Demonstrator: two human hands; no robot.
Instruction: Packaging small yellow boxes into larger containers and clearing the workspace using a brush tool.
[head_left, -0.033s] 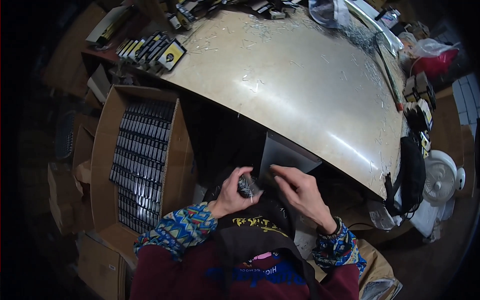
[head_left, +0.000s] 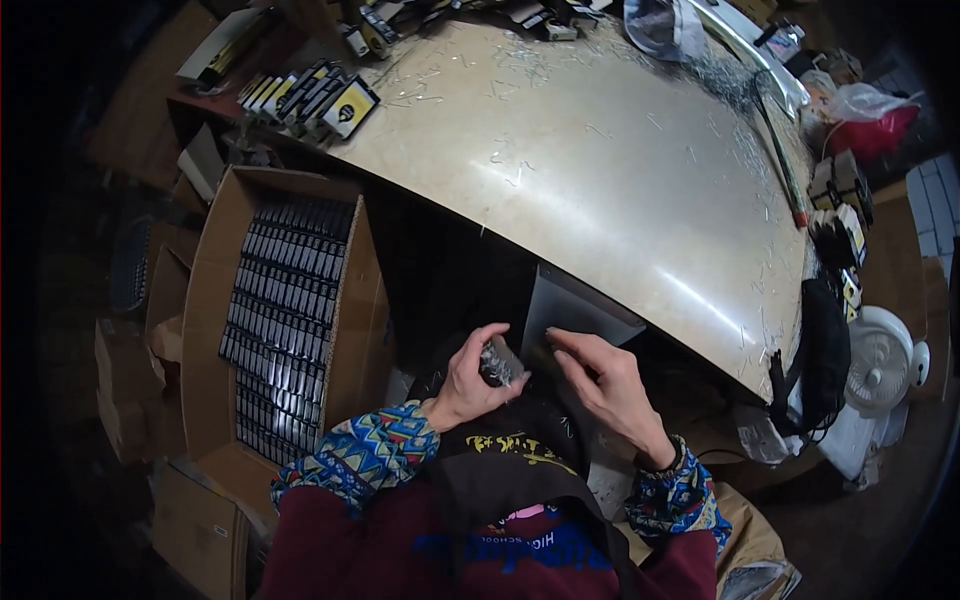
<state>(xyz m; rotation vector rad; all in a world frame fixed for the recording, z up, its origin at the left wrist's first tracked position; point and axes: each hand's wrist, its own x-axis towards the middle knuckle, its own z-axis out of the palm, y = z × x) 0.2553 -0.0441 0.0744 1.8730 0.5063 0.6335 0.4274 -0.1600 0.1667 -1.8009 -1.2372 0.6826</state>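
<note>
Low down, left hand (head_left: pixel 472 380) curled round small block (head_left: pixel 501 362)

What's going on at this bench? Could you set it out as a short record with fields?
Left hand: holds a small dark block in its fingers
Right hand: open, fingertips beside the block, over the lap
Worktop: pale, curved, strewn with small bits
Cardboard box: on the person's left, packed with rows of dark flat packs
Far corner: more packs standing in a row
Right side: white fan
</note>
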